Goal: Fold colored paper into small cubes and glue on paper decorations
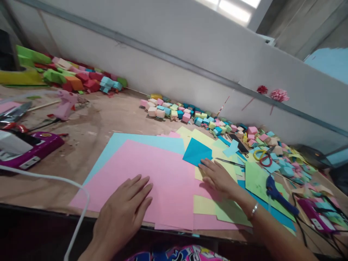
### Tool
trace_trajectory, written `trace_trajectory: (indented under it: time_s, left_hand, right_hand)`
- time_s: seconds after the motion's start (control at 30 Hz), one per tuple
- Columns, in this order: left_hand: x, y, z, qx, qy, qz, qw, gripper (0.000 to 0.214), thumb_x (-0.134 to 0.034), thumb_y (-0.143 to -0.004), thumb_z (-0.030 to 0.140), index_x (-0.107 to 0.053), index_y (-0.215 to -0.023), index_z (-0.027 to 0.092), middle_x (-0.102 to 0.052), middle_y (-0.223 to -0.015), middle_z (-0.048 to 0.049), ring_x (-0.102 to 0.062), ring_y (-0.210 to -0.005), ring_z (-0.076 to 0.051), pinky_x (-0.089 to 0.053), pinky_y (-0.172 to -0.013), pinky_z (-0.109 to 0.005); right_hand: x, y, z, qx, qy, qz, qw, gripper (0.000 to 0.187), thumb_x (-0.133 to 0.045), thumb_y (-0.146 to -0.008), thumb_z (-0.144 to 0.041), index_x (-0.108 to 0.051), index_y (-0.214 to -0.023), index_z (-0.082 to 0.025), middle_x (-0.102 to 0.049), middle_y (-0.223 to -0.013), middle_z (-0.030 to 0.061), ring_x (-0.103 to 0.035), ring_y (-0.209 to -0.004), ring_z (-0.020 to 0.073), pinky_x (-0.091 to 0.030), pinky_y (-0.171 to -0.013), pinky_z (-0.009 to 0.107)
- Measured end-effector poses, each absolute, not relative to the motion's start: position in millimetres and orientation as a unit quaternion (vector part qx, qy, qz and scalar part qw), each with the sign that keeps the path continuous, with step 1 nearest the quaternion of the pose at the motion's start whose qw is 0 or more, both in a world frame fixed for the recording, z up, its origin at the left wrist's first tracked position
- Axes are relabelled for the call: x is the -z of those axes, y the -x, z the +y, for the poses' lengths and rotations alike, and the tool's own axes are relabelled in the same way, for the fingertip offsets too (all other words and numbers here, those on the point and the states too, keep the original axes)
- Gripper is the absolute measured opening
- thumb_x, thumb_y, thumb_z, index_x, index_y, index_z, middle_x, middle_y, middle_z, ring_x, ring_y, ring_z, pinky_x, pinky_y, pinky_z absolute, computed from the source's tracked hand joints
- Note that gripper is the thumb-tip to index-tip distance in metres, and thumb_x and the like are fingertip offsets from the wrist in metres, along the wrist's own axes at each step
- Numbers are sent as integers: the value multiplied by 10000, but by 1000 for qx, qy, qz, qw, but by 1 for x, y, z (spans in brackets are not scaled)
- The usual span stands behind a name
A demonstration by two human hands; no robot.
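Resting left hand (126, 204) over pink paper (165, 174), fingers loosely spread; right hand (219, 176) open, fingertips at dark blue paper's near edge (197, 151); light, even pressure should prevent creases.

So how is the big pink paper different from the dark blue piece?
The pink paper is pale and much larger; the blue piece is darker and smaller. The left hand is over the pink paper, while the right hand is at the blue piece's edge. Both are paper.

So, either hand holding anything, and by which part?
Left hand: nothing gripped, over the pink sheet. Right hand: fingers at the near edge of the small blue sheet; can't tell if pinched.
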State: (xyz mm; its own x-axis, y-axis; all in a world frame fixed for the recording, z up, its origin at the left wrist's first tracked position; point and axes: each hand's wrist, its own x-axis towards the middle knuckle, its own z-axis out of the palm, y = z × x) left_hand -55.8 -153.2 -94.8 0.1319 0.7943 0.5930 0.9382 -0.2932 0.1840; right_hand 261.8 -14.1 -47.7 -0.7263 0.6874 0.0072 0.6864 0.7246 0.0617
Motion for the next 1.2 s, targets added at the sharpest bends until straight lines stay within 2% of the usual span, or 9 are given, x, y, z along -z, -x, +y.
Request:
trace_trajectory:
  time_s: [0.1, 0.23, 0.43, 0.5, 0.63, 0.7, 0.87, 1.07, 1.2]
  left_hand:
    - [93, 56, -154, 303, 750, -576, 118, 297, -517, -876, 334, -688, -1102, 245, -682, -1212, -59, -635, -1122, -296, -536, -942, -536]
    - [91, 57, -155, 311, 755, -565, 117, 282, -521, -874, 305, -693, -1085, 231, -688, -1198, -69, -638, -1117, -293, -534, -942, -535]
    - [90, 64, -160, 287, 798, -522, 92, 304, -563, -860, 413, -686, -1099, 273, -685, -1210, -45, -630, -1128, -286, -535, -938, -498]
    - [89, 69, -163, 266, 834, -478, 75, 448, -607, -796, 565, -670, -1144, 289, -660, -1253, -51, -604, -1163, -298, -507, -974, -494]
    - [86, 75, -169, 222, 886, -404, 59, 820, -577, -656, 789, -562, -1304, 288, -543, -1395, -94, -529, -1246, -321, -368, -1084, -531]
    - [84, 75, -172, 200, 887, -414, 45, 786, -605, -702, 725, -507, -1352, 295, -483, -1450, -89, -480, -1296, -309, -314, -1110, -535]
    - [86, 72, -178, 204, 879, -427, 56, 427, -560, -890, 279, -528, -1313, 330, -546, -1401, -5, -477, -1308, -226, -281, -1138, -477]
    - [89, 57, -169, 252, 893, -365, 74, 377, -538, -907, 347, -565, -1282, 315, -595, -1349, -5, -500, -1288, -238, -300, -1132, -447]
    - [95, 38, -162, 278, 892, -354, 43, 350, -445, -945, 270, -583, -1262, 320, -632, -1302, 12, -552, -1233, -209, -282, -1140, -406]
  right_hand:
    - [52, -261, 7, -42, -444, 893, 53, 489, -351, -985, -365, -418, -1427, -165, -367, -1507, 157, -339, -1389, 303, -261, -1108, 563]
    - [49, -265, 6, -71, -475, 876, 50, 479, -423, -965, -333, -455, -1391, -117, -371, -1497, 188, -336, -1383, 340, -275, -1095, 557]
    - [31, -243, -56, -16, -314, 949, 10, 445, -363, -968, -198, -437, -1405, -234, -394, -1506, 72, -343, -1391, 216, -251, -1146, 449]
    - [29, -237, -76, 33, -273, 961, 14, 452, -420, -953, -273, -437, -1405, -251, -423, -1489, 51, -365, -1377, 195, -250, -1155, 422]
    - [44, -245, -96, 66, -271, 960, 22, 655, -600, -838, -460, -426, -1420, -216, -445, -1470, 91, -393, -1359, 251, -277, -1147, 454]
    - [56, -257, -99, 43, -301, 953, 8, 647, -634, -830, -411, -440, -1413, -206, -439, -1472, 105, -407, -1351, 267, -322, -1125, 458]
    - [65, -285, -111, 4, -348, 937, -19, 657, -729, -769, -266, -478, -1368, -164, -486, -1431, 131, -456, -1312, 278, -424, -1056, 461]
    - [60, -287, -128, -4, -390, 919, -58, 632, -753, -770, -320, -497, -1323, -155, -511, -1408, 124, -460, -1298, 265, -419, -1057, 448]
    - [60, -282, -131, -7, -410, 909, -75, 606, -713, -798, -415, -510, -1302, -145, -522, -1391, 135, -453, -1292, 266, -414, -1047, 437]
